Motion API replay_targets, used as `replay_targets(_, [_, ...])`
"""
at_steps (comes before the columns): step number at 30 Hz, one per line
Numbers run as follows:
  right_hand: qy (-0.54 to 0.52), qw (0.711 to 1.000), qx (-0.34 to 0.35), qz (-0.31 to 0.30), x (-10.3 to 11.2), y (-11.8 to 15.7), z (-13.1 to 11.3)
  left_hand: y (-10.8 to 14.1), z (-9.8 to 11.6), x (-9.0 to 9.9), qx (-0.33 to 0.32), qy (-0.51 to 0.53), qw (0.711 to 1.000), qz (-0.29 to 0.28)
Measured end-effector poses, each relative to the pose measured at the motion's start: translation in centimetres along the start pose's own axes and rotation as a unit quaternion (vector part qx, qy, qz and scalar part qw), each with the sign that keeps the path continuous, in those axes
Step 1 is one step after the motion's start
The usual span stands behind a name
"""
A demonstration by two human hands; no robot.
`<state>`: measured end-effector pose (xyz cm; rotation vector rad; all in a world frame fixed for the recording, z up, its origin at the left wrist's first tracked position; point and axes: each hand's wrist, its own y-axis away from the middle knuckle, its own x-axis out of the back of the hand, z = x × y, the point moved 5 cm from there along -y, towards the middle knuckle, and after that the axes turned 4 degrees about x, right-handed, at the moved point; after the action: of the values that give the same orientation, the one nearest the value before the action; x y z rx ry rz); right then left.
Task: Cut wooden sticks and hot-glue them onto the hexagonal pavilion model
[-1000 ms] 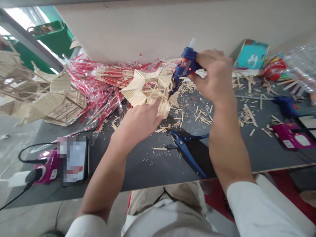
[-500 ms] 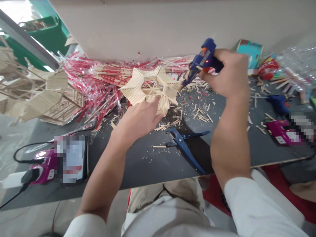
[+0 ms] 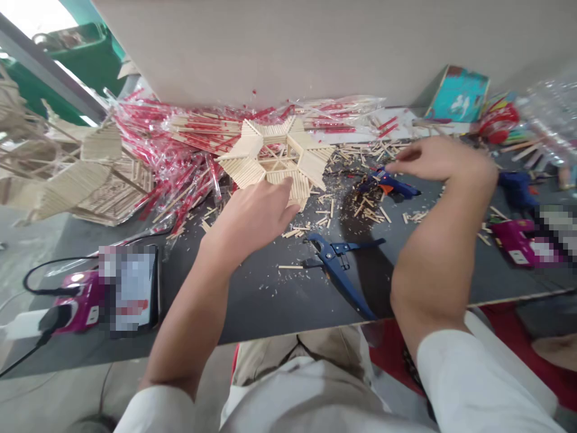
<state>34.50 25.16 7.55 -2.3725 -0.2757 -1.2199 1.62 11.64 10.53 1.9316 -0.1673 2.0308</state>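
Note:
A star-shaped model of wooden sticks (image 3: 312,157) lies at the middle of the table. My left hand (image 3: 256,210) grips its near edge, the index finger stretched over the top and the thumb at the side; the other fingertips are hidden. The blue hot glue gun (image 3: 391,183) rests on its side among stick offcuts, right of the model. Just above and right of it hovers my right hand (image 3: 435,157), slightly blurred, fingers loosely curved and apart with nothing in them. A blue ratchet cutter (image 3: 338,270) with spread handles lies nearer to me.
Red-and-white wrapped stick packs (image 3: 180,141) heap along the back left. A larger stick structure (image 3: 76,174) stands at the left. A phone (image 3: 133,288) and purple power strip (image 3: 83,300) sit front left, another purple strip (image 3: 518,240) at right. A teal box (image 3: 460,96) leans against the wall.
My right hand has lowered the glue gun onto the table, let go of it and moved right. My left hand and the star-shaped model have stayed in place.

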Motion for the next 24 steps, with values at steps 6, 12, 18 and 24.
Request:
replay_targets(6, [-0.080,0.997,0.021,0.003,-2.5,-1.4,-13.7,-0.1,0.3,-0.3,0.004,-0.013,1.000,0.002])
replay_targets(12, [-0.115,0.989,-0.001,-0.092,-7.5,-2.7,-15.6,0.0,0.1,-0.3,0.004,-0.007,1.000,0.009])
replay_targets(18, [-0.101,0.990,-0.033,-0.091,-7.5,-2.8,-14.2,0.1,0.1,-0.2,-0.006,-0.006,1.000,0.022])
replay_targets(24, [-0.054,0.995,-0.058,-0.068,-7.4,-3.0,-14.5,0.0,0.0,-0.3,-0.015,-0.001,1.000,0.020])
